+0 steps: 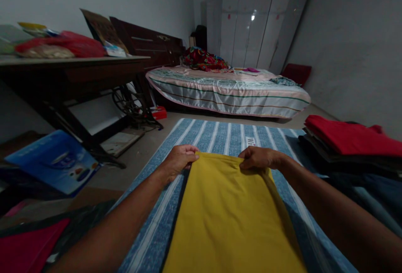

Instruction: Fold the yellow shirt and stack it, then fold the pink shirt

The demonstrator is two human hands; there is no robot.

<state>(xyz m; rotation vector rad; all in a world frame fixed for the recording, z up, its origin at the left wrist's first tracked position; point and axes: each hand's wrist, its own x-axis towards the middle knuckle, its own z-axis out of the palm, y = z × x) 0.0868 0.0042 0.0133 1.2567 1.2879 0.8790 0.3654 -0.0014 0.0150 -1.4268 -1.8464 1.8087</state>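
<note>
Pinching the yellow garment [232, 214] mid-frame, left grip [179, 158] and right grip [259, 158] could skew its edge by tugging unevenly.

A small white label [251, 141] lies on the blue-and-white striped cloth [216, 135] that covers the surface in front of the wearer. Its dark letters seem to begin "Wi", with the W large and the lettering turned on its side; anything beyond that cannot be made out. To the left, a bright blue box [53, 168] leans at a tilt. Pale characters run along its upper edge, and an oval emblem [64, 160] with white lettering sits near its middle, but both are too blurred to read. No other words, brand names or numbers are legible anywhere in the room.
</note>
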